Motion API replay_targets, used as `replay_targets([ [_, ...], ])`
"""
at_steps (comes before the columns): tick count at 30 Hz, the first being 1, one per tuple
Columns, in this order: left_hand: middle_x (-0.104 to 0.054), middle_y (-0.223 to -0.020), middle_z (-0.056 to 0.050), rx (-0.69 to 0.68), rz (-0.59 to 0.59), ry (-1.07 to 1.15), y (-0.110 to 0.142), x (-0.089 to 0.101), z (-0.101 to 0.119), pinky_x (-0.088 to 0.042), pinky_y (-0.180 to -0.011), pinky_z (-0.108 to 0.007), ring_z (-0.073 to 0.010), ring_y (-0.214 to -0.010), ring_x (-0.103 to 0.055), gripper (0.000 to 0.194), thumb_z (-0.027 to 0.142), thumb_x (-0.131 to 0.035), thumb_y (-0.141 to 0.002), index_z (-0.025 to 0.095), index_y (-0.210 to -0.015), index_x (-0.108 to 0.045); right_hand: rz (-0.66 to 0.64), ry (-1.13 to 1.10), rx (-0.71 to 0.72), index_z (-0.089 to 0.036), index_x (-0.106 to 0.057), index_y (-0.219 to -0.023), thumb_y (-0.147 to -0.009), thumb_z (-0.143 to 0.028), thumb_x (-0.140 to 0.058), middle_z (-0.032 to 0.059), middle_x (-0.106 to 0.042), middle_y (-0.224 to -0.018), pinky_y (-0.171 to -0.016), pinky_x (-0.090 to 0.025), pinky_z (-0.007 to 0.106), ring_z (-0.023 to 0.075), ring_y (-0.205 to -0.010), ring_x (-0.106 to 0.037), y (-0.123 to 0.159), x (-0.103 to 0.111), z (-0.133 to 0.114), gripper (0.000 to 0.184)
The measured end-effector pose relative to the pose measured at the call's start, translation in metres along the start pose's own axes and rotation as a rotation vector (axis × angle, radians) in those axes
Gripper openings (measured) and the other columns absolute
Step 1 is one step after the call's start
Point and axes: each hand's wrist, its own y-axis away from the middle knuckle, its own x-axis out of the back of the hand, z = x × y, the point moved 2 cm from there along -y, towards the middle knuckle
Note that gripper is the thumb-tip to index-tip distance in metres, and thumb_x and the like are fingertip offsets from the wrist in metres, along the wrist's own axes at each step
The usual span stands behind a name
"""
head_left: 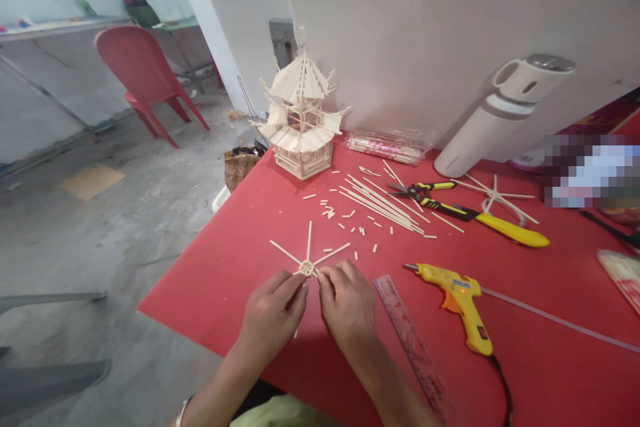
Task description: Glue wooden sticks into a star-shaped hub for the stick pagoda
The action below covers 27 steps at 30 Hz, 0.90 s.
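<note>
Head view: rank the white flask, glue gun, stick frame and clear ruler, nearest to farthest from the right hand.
From the right hand:
1. Stick frame: at its fingertips, toward the left hand.
2. Clear ruler: just right of the hand.
3. Glue gun: farther right, past the ruler.
4. White flask: far right, toward the back by the wall.

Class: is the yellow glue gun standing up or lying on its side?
The glue gun is lying on its side: its barrel and handle both stretch along the red tabletop.
</note>
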Motion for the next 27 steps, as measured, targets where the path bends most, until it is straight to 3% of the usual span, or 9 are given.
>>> replay_targets([
  [10, -0.067, -0.076, -0.002, -0.017, 0.007, -0.013, 0.001, 0.000, -0.001, -0.050, -0.063, -0.020, -0.0112, -0.064, -0.064, 0.014, 0.020, -0.057, -0.095, 0.017, -0.097, -0.070, 0.034, -0.132, -0.051, -0.021, -0.070, -0.086, -0.096, -0.022, -0.052, 0.0016, -0.062, -0.078, -0.068, -0.038, 0.025, 0.0146, -0.072, -0.056, -0.002, 0.002, 0.003, 0.020],
  [14, -0.067, -0.076, -0.002, -0.001, 0.002, -0.011, 0.003, -0.002, -0.003, -0.050, -0.063, -0.020, -0.0114, -0.065, -0.064, 0.014, 0.021, -0.057, -0.095, 0.018, -0.098, -0.071, -0.026, -0.243, -0.078, -0.021, -0.066, -0.078, -0.091, -0.023, -0.056, -0.0002, -0.058, -0.074, -0.066, -0.038, 0.023, 0.0121, -0.068, -0.054, 0.002, 0.010, 0.000, 0.017],
  [18, -0.066, -0.077, -0.002, 0.023, -0.022, 0.008, 0.005, -0.004, -0.006, -0.049, -0.062, -0.020, -0.0105, -0.064, -0.063, 0.015, 0.022, -0.056, -0.096, 0.018, -0.100, -0.070, -0.144, -0.210, -0.049, -0.022, -0.063, -0.071, -0.087, -0.022, -0.058, -0.0020, -0.056, -0.070, -0.063, -0.036, 0.023, 0.0109, -0.065, -0.052, 0.015, 0.022, -0.006, 0.017],
  [27, -0.063, -0.075, -0.002, 0.030, -0.038, 0.070, 0.003, -0.001, -0.003, -0.045, -0.061, -0.022, -0.0107, -0.063, -0.059, 0.018, 0.022, -0.052, -0.098, 0.018, -0.092, -0.069, -0.140, -0.017, 0.049, -0.024, -0.069, -0.084, -0.103, -0.031, -0.048, 0.0004, -0.062, -0.077, -0.070, -0.038, 0.025, 0.0134, -0.074, -0.059, 0.036, 0.050, -0.013, 0.030],
])
